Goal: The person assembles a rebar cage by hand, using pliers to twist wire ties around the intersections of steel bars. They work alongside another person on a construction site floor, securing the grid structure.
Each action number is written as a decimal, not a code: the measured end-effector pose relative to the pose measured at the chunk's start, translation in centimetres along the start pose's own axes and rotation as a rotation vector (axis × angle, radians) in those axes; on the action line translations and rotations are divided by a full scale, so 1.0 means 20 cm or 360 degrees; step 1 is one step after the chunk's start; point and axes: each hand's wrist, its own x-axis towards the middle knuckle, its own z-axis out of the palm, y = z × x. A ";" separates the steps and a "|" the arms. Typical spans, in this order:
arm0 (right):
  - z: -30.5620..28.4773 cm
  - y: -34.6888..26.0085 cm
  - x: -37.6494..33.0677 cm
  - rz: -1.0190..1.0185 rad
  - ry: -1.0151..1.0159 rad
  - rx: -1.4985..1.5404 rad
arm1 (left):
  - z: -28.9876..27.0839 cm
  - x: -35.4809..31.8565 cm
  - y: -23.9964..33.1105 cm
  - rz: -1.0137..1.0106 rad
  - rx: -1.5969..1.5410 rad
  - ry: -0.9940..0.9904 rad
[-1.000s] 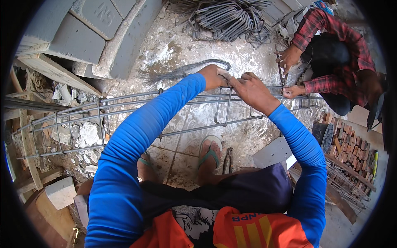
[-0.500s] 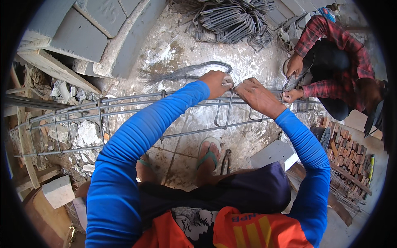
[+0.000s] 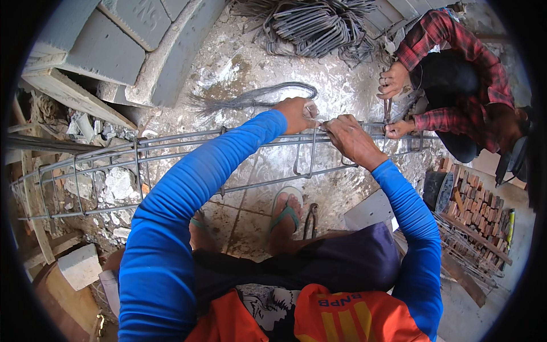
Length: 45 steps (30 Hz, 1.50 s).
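A long rebar cage [image 3: 253, 185] of thin steel rods and bent rectangular stirrups runs across in front of me. At its far top rod, my left hand [image 3: 298, 115] is pinched closed beside a stirrup [image 3: 313, 153]. Just to its right, my right hand [image 3: 354, 139] is closed with fingertips bent down onto the same joint. Whatever lies between the fingers of either hand is too small or hidden to make out. Beyond the cage, close to my left hand, a loose bundle of thin tie wire [image 3: 250, 98] lies on the floor.
A co-worker's hand [image 3: 393, 80] holds pincers [image 3: 388, 109] upright at the cage's right part. Bent stirrups [image 3: 319, 28] are piled at the back. Another pair of pincers [image 3: 310, 221] lies beside my sandalled foot. Grey blocks [image 3: 105, 48] stand at far left; stacked wood pieces [image 3: 478, 199] at right.
My right forearm has swung inward and its hand has turned slightly at the joint. My left hand has hardly moved. The co-worker's upper hand has shifted left, and the pincers now stand upright.
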 end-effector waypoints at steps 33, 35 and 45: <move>0.12 0.17 0.12 0.0135 0.0021 0.0495 | 0.04 -0.09 0.07 -0.0040 0.0168 0.0187; 0.02 0.07 0.11 0.0301 -0.0158 0.0601 | 0.02 -0.10 0.07 -0.0074 0.0208 0.0184; -0.13 0.14 0.30 0.0946 -0.0246 0.1241 | -0.02 -0.11 0.13 -0.0009 0.0447 0.0255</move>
